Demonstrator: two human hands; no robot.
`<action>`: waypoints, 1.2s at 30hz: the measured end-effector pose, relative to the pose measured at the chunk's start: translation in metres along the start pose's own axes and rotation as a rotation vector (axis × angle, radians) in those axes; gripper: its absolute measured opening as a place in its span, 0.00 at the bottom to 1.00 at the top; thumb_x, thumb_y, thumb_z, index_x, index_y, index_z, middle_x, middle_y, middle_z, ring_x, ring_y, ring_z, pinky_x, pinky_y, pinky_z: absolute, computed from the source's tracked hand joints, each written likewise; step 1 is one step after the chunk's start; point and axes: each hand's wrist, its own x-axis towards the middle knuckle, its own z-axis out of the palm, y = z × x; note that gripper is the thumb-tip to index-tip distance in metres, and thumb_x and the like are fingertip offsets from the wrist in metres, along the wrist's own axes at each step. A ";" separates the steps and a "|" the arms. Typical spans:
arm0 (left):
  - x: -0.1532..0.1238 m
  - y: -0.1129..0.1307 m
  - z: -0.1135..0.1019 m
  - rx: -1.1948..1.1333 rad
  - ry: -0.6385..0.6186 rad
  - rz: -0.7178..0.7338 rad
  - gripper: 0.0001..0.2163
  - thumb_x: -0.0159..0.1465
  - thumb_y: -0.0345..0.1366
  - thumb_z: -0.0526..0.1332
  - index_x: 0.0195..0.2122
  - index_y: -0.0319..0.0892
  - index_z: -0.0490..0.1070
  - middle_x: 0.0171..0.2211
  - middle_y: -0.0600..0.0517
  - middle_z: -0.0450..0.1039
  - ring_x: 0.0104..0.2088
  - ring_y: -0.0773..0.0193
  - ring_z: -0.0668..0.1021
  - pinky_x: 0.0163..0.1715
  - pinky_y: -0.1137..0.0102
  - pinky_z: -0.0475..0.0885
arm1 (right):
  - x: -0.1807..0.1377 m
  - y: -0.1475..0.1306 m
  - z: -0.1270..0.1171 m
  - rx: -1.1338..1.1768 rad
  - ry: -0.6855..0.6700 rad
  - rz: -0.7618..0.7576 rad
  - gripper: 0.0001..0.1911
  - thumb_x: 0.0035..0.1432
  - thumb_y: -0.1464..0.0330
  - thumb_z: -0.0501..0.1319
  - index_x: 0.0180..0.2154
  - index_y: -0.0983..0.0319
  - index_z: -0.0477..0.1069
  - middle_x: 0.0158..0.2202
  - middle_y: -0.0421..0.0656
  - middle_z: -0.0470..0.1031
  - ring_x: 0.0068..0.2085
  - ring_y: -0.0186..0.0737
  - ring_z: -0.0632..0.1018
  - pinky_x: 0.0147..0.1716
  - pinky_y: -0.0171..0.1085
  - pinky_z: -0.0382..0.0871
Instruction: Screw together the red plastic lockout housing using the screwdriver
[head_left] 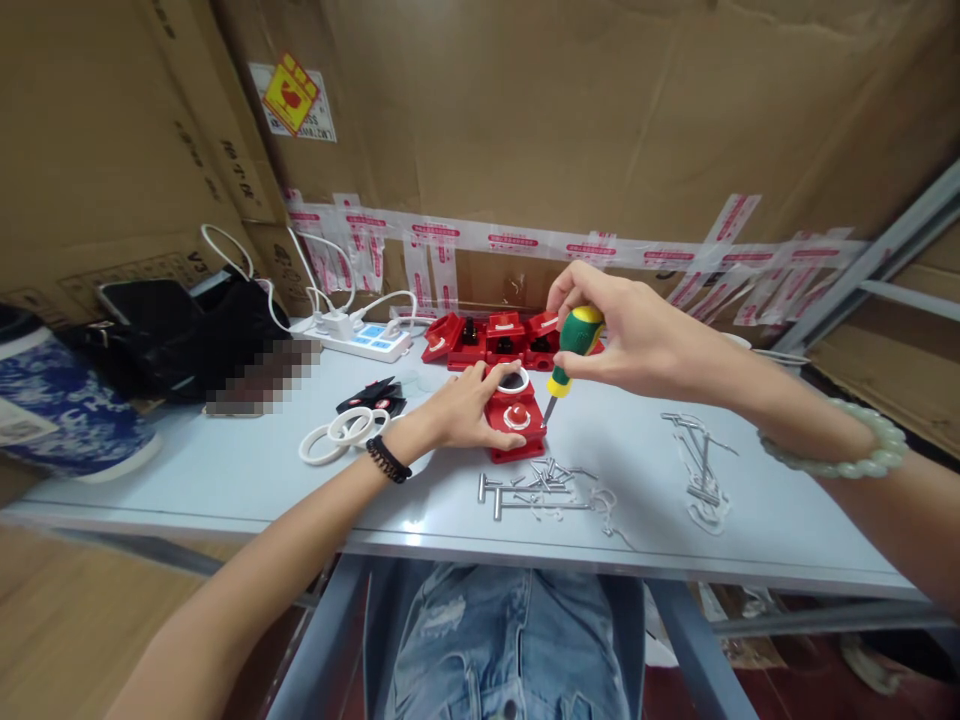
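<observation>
Red housing [516,418] is lying on the table [225,470], with the left hand [469,408] pressing against its side. The right hand [626,335] is gripping a screwdriver [570,352], its tip touching the housing's right edge, just above loose screws [544,485].

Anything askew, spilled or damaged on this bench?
Nothing looks damaged. The metal pins lie in a loose scatter in front of the red housing, which the left hand steadies while the right hand holds the screwdriver on it.
</observation>
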 end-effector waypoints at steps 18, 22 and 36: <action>0.000 0.001 -0.001 -0.001 -0.004 0.002 0.46 0.50 0.59 0.62 0.64 0.42 0.47 0.45 0.44 0.62 0.44 0.47 0.71 0.47 0.52 0.67 | -0.007 0.001 0.005 0.033 -0.095 -0.032 0.06 0.50 0.65 0.62 0.29 0.61 0.71 0.26 0.38 0.69 0.26 0.31 0.65 0.26 0.36 0.58; 0.000 0.002 -0.001 -0.009 0.016 0.016 0.44 0.50 0.58 0.63 0.64 0.44 0.48 0.42 0.45 0.62 0.43 0.48 0.71 0.45 0.52 0.68 | -0.005 0.005 0.018 0.021 -0.090 0.023 0.06 0.49 0.66 0.62 0.28 0.62 0.71 0.23 0.37 0.67 0.23 0.30 0.63 0.25 0.35 0.57; -0.001 0.000 -0.003 0.005 -0.018 -0.002 0.47 0.50 0.61 0.61 0.65 0.45 0.46 0.45 0.44 0.62 0.45 0.46 0.71 0.46 0.52 0.67 | -0.006 0.003 -0.004 0.110 0.092 0.006 0.08 0.48 0.63 0.66 0.27 0.61 0.72 0.25 0.40 0.73 0.24 0.32 0.67 0.23 0.36 0.60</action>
